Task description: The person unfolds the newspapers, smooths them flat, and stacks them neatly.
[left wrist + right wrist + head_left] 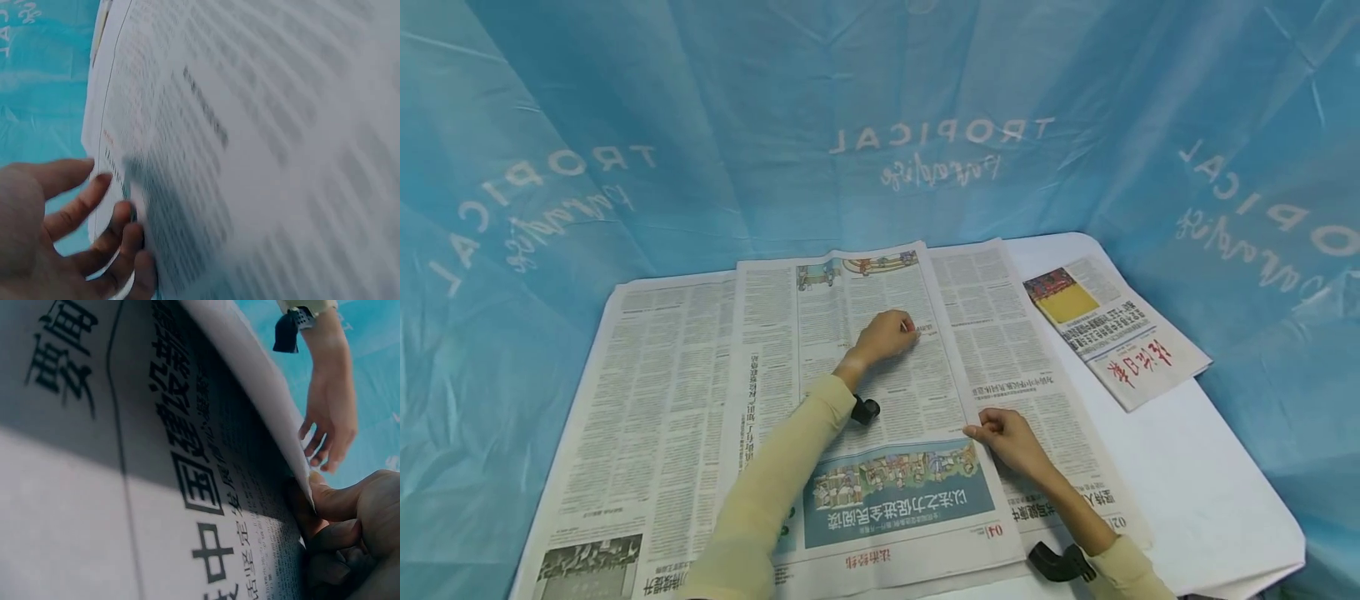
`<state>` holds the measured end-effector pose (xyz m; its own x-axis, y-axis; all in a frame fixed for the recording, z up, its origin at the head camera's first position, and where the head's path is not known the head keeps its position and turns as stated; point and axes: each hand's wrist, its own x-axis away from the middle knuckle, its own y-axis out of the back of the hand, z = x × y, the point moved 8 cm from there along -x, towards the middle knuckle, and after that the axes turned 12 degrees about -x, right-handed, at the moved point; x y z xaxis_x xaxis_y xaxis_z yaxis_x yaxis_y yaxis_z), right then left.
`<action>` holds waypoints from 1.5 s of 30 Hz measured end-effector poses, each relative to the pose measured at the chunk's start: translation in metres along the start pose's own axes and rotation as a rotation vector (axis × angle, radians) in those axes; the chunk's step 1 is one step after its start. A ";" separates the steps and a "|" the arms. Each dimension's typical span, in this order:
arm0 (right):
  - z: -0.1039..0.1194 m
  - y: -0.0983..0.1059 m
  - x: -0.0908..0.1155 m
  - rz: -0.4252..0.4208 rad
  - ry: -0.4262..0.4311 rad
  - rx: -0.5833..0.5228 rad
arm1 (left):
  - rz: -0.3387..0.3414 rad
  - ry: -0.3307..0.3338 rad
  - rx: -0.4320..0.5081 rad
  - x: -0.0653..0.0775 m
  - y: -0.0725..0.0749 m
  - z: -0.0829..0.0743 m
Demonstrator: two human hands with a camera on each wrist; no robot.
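Note:
A large newspaper (pixel 880 375) lies spread on a white table, its top page overlapping a lower sheet (pixel 1000 333). My right hand (pixel 1011 442) pinches that page's right edge between thumb and index finger. In the right wrist view the fingers (pixel 331 500) hold a raised paper edge, with the printed underside below it. Over the upper middle of the page is my left hand (pixel 886 335). Its thumb and fingers (pixel 75 212) are spread and loosely bent in the left wrist view, close beside the paper; whether the fingertips touch it I cannot tell.
A folded newspaper (pixel 1112 329) with red lettering lies on the right part of the white table (pixel 1210 467). Blue printed sheeting (pixel 790 167) hangs behind and at both sides. More newspaper pages (pixel 647 400) cover the left side.

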<state>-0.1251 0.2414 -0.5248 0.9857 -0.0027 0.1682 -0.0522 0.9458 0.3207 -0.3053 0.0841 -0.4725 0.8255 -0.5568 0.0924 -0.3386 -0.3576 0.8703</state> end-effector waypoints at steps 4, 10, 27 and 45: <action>0.001 -0.001 -0.001 -0.015 0.000 -0.003 | -0.028 0.078 -0.043 -0.003 -0.002 -0.001; 0.003 -0.002 -0.002 -0.041 0.017 0.020 | -0.038 0.171 -0.163 -0.006 -0.005 -0.008; 0.004 -0.003 -0.001 -0.071 0.021 0.042 | 0.033 0.307 -0.324 -0.007 -0.022 -0.025; 0.002 0.000 0.001 -0.094 0.036 0.084 | 0.052 0.269 -0.327 -0.006 -0.027 -0.030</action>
<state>-0.1249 0.2403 -0.5227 0.9920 -0.0771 0.1005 0.0293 0.9114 0.4104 -0.2880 0.1194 -0.4824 0.9144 -0.3365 0.2251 -0.2573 -0.0538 0.9648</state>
